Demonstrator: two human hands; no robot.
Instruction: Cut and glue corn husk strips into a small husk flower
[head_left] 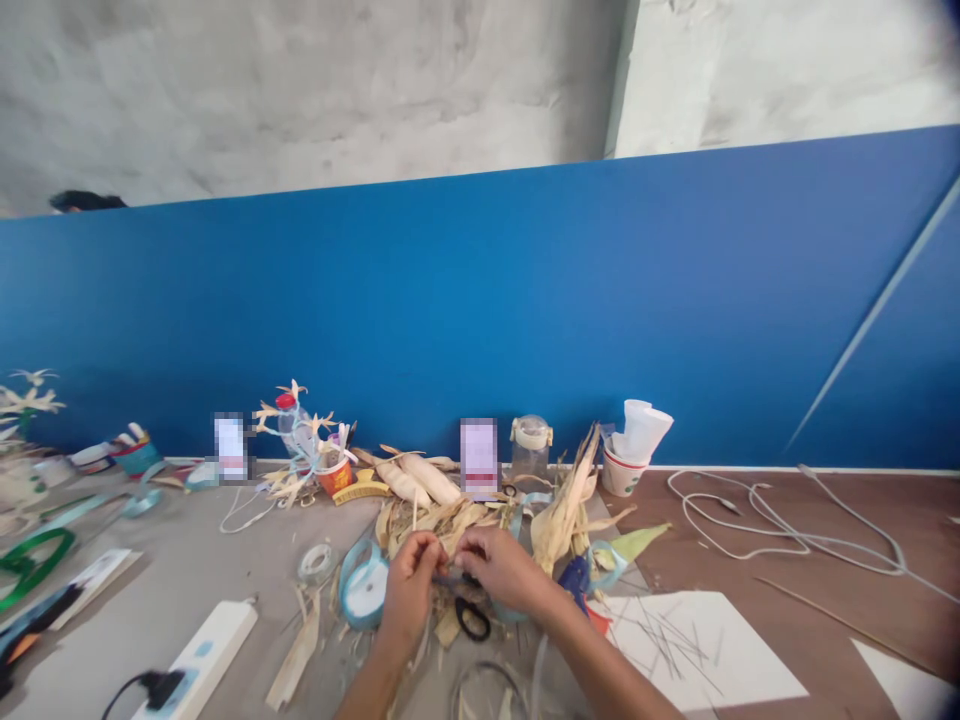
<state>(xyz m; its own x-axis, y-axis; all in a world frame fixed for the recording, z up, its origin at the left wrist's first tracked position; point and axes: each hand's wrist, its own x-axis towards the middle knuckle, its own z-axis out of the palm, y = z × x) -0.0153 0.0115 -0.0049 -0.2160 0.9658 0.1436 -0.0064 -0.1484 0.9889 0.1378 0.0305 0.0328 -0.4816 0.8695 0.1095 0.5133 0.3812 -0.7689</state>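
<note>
My left hand [411,582] and my right hand [501,568] are close together over the cluttered table, fingertips pinched and nearly meeting. What sits between them is too small to make out. Just behind the hands lies a heap of dry corn husks [465,518]. Black-handled scissors [474,620] lie below my right hand. A spool of light blue ribbon [365,588] stands left of my left hand, with a roll of clear tape [315,563] farther left. To the right of my right hand rises a bundle of dry husks [564,515].
Thin wires lie on a white paper sheet [697,650] at right. A white cable [787,535] coils behind it. Paper cups [626,465], a lidded jar [531,450] and a phone [478,458] line the blue partition [480,310]. A power strip [206,660] sits front left.
</note>
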